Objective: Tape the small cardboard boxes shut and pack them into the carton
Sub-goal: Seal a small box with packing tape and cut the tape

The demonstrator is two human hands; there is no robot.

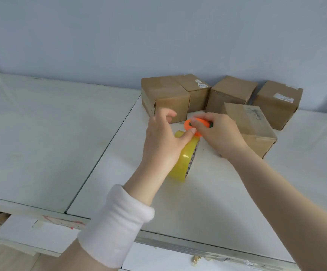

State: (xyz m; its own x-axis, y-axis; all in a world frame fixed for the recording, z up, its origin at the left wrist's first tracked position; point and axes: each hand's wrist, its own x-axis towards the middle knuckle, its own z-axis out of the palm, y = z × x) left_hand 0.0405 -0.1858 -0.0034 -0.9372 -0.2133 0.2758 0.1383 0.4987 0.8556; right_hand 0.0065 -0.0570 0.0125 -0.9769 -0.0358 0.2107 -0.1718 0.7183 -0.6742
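Several small brown cardboard boxes stand at the back of the white table [207, 192]: one at the left [164, 96], one behind it [196, 89], one in the middle [231, 92], one at the far right [278, 102] and a nearer tilted one [252, 126]. A yellow roll of tape [186, 159] stands on edge in front of them. My left hand [162, 141] holds the roll from above, thumb near its top. My right hand [217, 133] pinches an orange tape cutter [190, 124] just above the roll. No carton is in view.
A second pale table top [41, 133] adjoins on the left, with a dark seam between the two. The blue-grey wall [158, 36] runs right behind the boxes. A drawer front with a metal handle [196, 260] sits below the near edge.
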